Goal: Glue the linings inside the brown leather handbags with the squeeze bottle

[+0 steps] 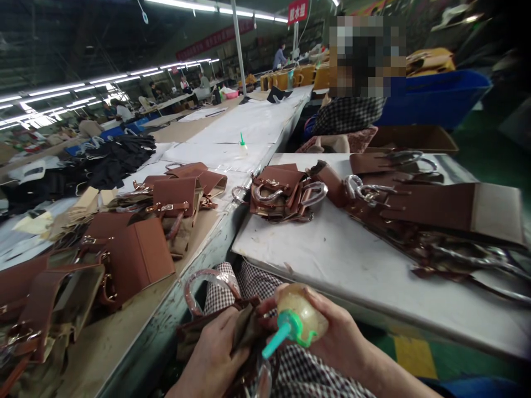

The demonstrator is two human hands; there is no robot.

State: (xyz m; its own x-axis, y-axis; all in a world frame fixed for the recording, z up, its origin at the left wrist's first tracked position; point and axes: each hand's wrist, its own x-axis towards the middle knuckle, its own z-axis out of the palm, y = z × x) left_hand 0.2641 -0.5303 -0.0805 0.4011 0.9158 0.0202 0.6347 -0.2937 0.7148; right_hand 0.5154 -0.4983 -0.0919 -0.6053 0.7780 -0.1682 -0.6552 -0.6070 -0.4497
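On my lap lies a brown handbag [194,329] with a plastic-wrapped handle [193,287]. My left hand [219,348] is closed on the bag's olive-brown lining at its opening. In my right hand [332,326] is a glue bottle [302,304], a squeeze bottle with yellowish contents and a green nozzle cap. Its nozzle [276,340] tilts down and to the left, over the bag and close to my left hand. Part of the bag is hidden behind my hands and the bottle.
Brown handbags [143,254] are heaped on the left table. More handbags [276,190] lie on the white table [286,243] to the right. Another green-tipped bottle [243,145] stands farther back. A person in a checked top [348,116] sits across, near a blue bin [431,97].
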